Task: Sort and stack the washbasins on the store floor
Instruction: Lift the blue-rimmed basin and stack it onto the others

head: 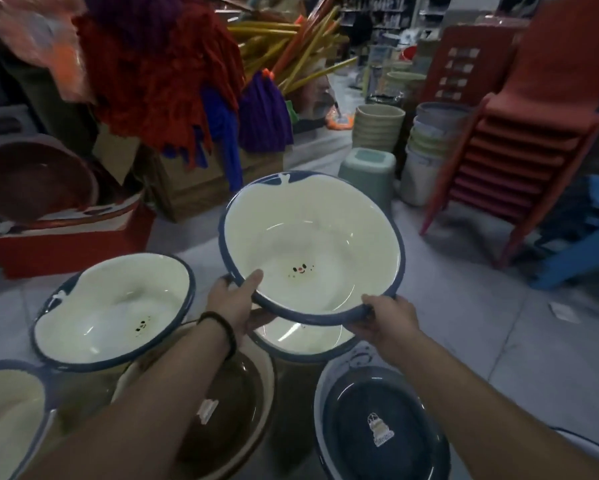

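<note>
A cream washbasin with a blue rim [311, 237] hangs tilted in mid-air, a small face printed on its bottom. My left hand [234, 301] grips its near-left rim, thumb inside. My right hand [386, 317] grips the near-right rim. Directly below it sits another cream basin with a blue rim [305, 339], mostly hidden. A matching basin [114, 306] lies to the left, and part of one more [7, 417] shows at the bottom left. A brown basin [228, 410] sits under my left forearm. A dark blue basin [377, 427] lies under my right forearm.
Red stacked chairs [519, 147] and blue furniture [582, 233] stand at the right. Stacked buckets [426, 133], a green stool [367, 168], mops in a cardboard box [187, 98] and a brown basin on a red box [31, 174] crowd the back. Grey tiled floor [464, 306] lies to the right.
</note>
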